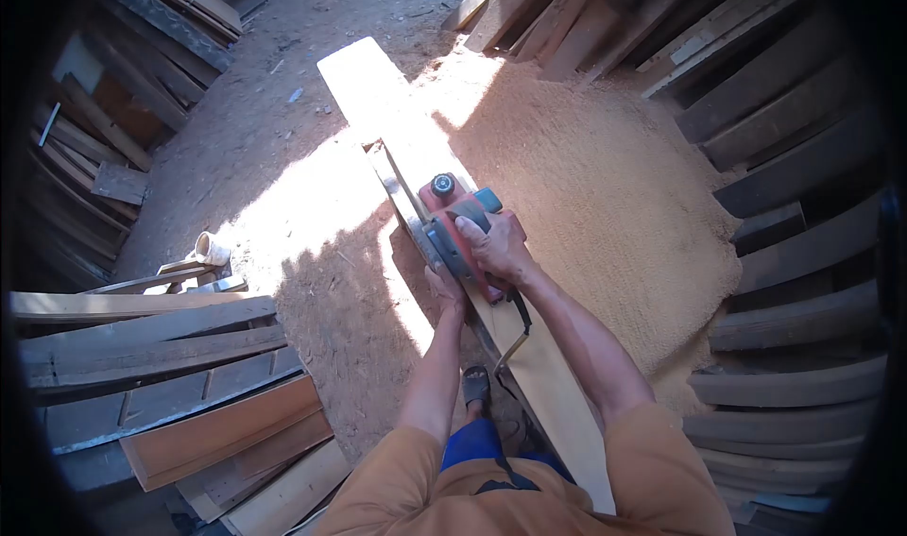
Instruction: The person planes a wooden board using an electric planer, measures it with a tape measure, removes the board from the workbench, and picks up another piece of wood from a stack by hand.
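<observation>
A red and grey electric planer (452, 217) sits on a long pale wooden plank (378, 92) that runs from near my body away toward the top of the view. My right hand (498, 245) is closed over the planer's rear handle. My left hand (446, 286) rests against the left side of the plank just behind the planer; its fingers are partly hidden, gripping the plank's edge. A black cord (520, 328) trails from the planer back along the plank.
A wide heap of sawdust (605, 187) lies right of the plank. Stacked boards (170, 385) stand at the lower left, more planks (794, 158) line the right side and the top. A pale jug-like object (210, 249) lies on the dirt floor at left.
</observation>
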A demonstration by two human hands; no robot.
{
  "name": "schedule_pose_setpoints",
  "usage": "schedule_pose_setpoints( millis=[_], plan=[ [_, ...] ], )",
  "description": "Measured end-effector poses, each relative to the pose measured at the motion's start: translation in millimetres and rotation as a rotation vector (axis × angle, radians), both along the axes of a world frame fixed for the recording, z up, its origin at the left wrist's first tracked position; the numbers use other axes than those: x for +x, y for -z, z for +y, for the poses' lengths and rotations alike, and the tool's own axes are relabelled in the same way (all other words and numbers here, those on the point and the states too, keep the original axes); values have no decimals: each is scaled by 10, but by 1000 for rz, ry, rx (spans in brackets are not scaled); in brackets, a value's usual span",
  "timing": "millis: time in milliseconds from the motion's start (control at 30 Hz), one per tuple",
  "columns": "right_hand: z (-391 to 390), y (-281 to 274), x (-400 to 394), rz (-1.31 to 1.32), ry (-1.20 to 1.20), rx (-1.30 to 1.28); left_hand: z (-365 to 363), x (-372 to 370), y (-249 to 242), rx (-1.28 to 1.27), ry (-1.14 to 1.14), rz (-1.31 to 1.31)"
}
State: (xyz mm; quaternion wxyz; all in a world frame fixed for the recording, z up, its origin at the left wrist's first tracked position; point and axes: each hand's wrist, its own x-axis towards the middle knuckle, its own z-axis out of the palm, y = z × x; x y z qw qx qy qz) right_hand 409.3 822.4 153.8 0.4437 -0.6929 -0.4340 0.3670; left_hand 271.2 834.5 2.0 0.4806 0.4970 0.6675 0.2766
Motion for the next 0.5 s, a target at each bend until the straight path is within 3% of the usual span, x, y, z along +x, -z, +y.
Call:
schedule_pose_setpoints(
  millis=[133,333,500],
  plan=[
    [448,-167,138,13,-52,-158,37,-24,185,-72,-5,4],
    [1133,-108,244,-20,7,-19,18,56,206,-47,-35,58],
    [1594,-432,314,-37,-2,-152,8,54,167,-45,-35,100]
  ],
)
